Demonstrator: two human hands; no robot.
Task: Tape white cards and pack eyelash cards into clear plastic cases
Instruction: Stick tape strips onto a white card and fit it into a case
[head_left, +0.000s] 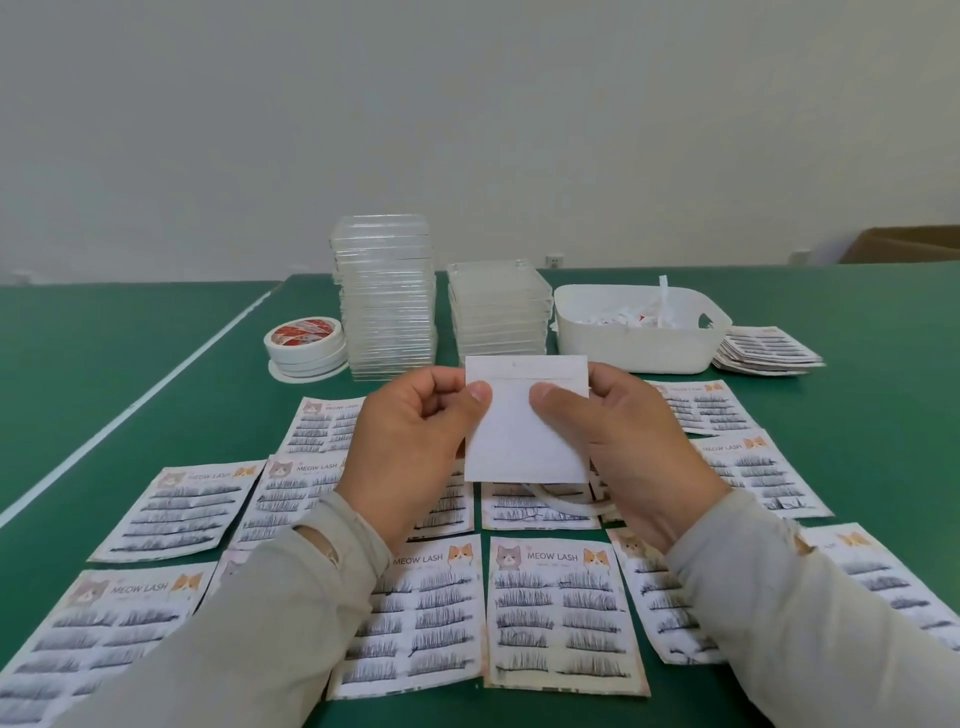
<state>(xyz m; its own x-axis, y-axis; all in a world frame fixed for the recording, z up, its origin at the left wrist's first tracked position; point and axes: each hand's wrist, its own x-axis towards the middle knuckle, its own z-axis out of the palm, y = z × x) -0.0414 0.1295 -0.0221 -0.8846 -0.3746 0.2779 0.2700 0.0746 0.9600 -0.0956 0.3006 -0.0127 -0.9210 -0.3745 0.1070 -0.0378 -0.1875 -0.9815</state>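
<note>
The left hand (410, 441) and the right hand (618, 436) hold a white card (524, 441) up over the green counter (130, 364). Their fingers pinch its two side edges. Eyelash cards (561, 613) cover the counter below, almost edge to edge, and they say "MEOW LASH". Clear cases (387, 296) stand stacked behind, beside tape rolls (306, 343). The counter's far left is bare, with a white line (156, 387) across it.
</note>
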